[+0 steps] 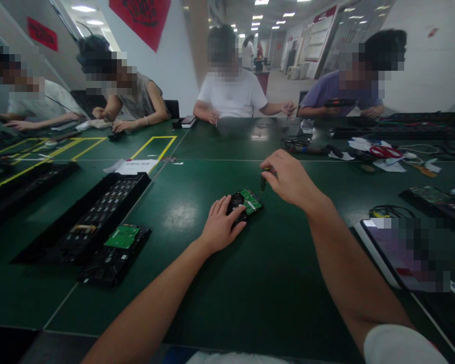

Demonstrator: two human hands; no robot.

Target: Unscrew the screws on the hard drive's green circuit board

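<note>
On the green table in front of me lies a hard drive, its green circuit board facing up. My left hand grips it from the left, with fingers over its top and edge and the thumb at the near side. A screwdriver is pinched upright in my right hand. Its thin shaft points down at the right corner of the board; whether the tip touches a screw is too small to tell. Another hard drive with a green board lies apart to the left.
A long black tray stands on the left, near a white paper sign. To the right are a tablet-like device, another circuit-board unit and a bundle of cables. Several people sit across the table.
</note>
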